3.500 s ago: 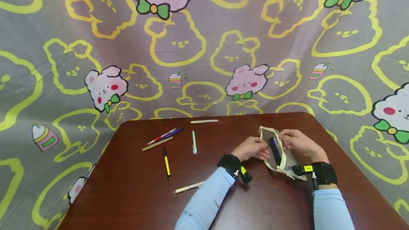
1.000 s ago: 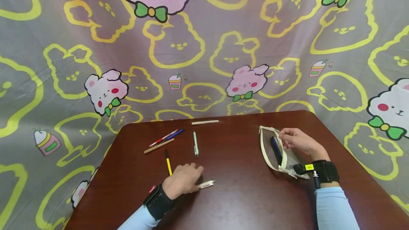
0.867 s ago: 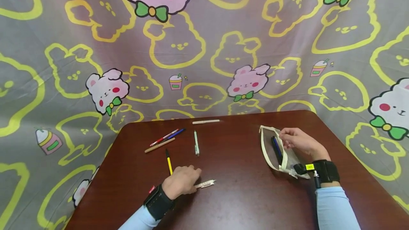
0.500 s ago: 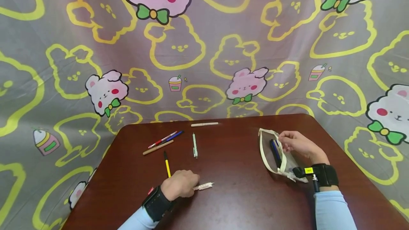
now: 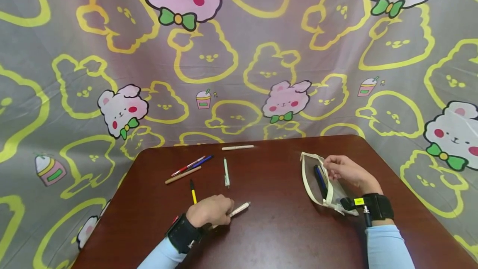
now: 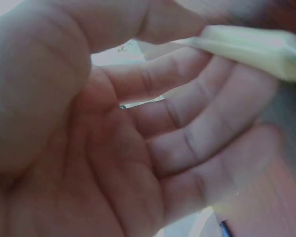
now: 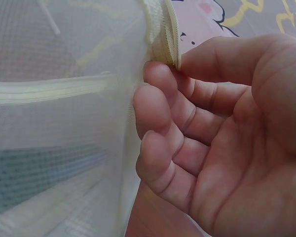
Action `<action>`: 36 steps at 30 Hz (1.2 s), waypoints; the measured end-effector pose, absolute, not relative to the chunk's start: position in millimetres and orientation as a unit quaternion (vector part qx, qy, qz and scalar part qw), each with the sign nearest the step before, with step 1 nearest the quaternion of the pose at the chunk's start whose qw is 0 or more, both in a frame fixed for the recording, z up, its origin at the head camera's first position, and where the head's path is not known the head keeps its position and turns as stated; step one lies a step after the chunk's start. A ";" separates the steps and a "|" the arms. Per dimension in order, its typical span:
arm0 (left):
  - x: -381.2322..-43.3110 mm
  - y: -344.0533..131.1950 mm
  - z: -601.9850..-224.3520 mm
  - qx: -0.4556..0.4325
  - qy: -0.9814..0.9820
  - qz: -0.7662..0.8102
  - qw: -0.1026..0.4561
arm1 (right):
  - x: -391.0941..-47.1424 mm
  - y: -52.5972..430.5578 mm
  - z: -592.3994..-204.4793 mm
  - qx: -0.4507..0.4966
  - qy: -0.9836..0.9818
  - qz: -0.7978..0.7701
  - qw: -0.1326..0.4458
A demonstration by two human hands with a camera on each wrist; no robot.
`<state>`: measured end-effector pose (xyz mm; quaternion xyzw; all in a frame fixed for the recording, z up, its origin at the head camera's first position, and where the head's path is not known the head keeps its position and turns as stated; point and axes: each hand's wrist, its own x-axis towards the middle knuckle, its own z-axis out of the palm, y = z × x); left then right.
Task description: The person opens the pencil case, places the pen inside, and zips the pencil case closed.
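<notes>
My left hand (image 5: 210,211) pinches a cream-coloured pen (image 5: 240,209) between thumb and fingertips, low over the front left of the table. In the left wrist view the pen (image 6: 246,47) is blurred and juts out past the fingers. Over at the right, my right hand (image 5: 349,171) pinches the zipper edge of a sheer mesh pencil pouch (image 5: 307,177), whose mouth gapes. Dark and blue pens (image 5: 319,179) lie inside it. In the right wrist view, thumb and fingertips hold the zipper tape (image 7: 165,42) of the pouch.
On the brown table (image 5: 276,235) lie a yellow pen (image 5: 193,192) partly behind my left hand, a pale green pen (image 5: 226,173), a white pen (image 5: 237,147), a red pen (image 5: 188,166), a blue pen (image 5: 201,161) and a tan pen (image 5: 183,175). A patterned cloth hangs behind.
My left hand has gone from the pouch to the cream pen at the left, taken hold of it and tilted its far end upward. My right hand has stayed at the pouch edge.
</notes>
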<state>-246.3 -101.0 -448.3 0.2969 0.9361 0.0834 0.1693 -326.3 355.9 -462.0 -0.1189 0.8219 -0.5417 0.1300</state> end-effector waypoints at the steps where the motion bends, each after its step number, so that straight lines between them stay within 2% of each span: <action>1: -248.9 -101.3 -449.4 0.303 0.933 0.090 0.170 | -326.3 355.8 -461.9 -0.116 0.823 -0.541 0.130; 8: -272.9 -94.3 -451.5 0.322 0.905 0.202 0.189 | -324.7 357.5 -459.7 -0.122 0.824 -0.538 0.129; 19: -302.5 -58.3 -460.7 0.216 0.835 0.454 0.222 | -324.5 355.2 -460.8 -0.118 0.824 -0.538 0.131; 29: -318.1 -16.6 -461.6 0.179 0.761 0.570 0.254 | -327.7 350.8 -460.0 -0.128 0.817 -0.545 0.137; 36: -325.6 11.4 -468.7 0.165 0.738 0.595 0.273 | -325.7 351.6 -460.3 -0.110 0.825 -0.537 0.136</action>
